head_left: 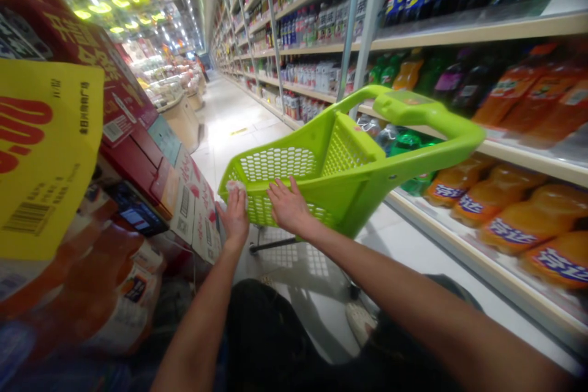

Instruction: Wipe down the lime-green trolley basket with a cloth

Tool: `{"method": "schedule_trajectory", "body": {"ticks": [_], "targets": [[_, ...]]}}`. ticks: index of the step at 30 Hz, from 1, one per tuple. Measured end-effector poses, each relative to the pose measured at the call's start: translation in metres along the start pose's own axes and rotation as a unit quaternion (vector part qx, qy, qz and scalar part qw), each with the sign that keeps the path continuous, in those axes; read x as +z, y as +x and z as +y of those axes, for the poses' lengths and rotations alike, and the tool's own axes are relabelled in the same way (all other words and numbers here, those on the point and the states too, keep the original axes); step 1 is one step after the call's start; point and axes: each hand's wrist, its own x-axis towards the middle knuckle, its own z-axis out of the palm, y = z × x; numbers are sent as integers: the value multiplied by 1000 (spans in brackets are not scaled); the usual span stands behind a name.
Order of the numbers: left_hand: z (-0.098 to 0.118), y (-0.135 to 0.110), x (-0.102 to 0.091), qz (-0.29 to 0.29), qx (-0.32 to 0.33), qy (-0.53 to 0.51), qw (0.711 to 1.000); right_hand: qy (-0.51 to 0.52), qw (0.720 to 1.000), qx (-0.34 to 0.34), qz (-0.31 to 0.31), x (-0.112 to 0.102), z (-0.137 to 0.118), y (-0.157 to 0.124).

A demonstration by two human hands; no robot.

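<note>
A lime-green plastic shopping cart (362, 196) with honeycomb holes in its walls stands sideways in front of me, its handle toward the right. My left hand (234, 217) is closed on a crumpled whitish-pink wipe (236, 187) and presses it against the rim at the cart's front left corner. My right hand (288, 203) rests on the near side rim, fingers stretched out over the edge, with nothing visible in it. What lies under the left palm is hidden.
Drink shelves (478, 30) run along the right, with orange soda bottles (509, 214) low down. Stacked cartons (188, 208) and a yellow price sign (50, 159) crowd the left, above packed orange drinks (105, 282). The tiled aisle (234, 110) stretches ahead.
</note>
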Motion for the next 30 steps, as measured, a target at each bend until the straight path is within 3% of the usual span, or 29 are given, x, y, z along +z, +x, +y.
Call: {"method": "schedule_trajectory", "body": {"ticks": [2,6,9,17,21,24,30], "targets": [[2,0,1,-6,11,-6,1000,2,1000,-2,8,0,1,-2],[-12,6,-2,17,-71,4,997,-1,1000,6,24,-5,6,-5],[-10,9,-3,12,-77,1,997,-5,999,21,29,-10,12,-7],[48,4,-1,-5,34,-44,998,-8,998,42,43,-19,25,-19],[54,8,-7,8,-7,-46,999,-12,997,57,55,-30,35,-29],[71,11,-10,4,-23,-53,998,-15,995,71,67,-37,43,-37],[127,8,-9,-2,67,-87,994,-21,993,79,82,-44,53,-50]]}}
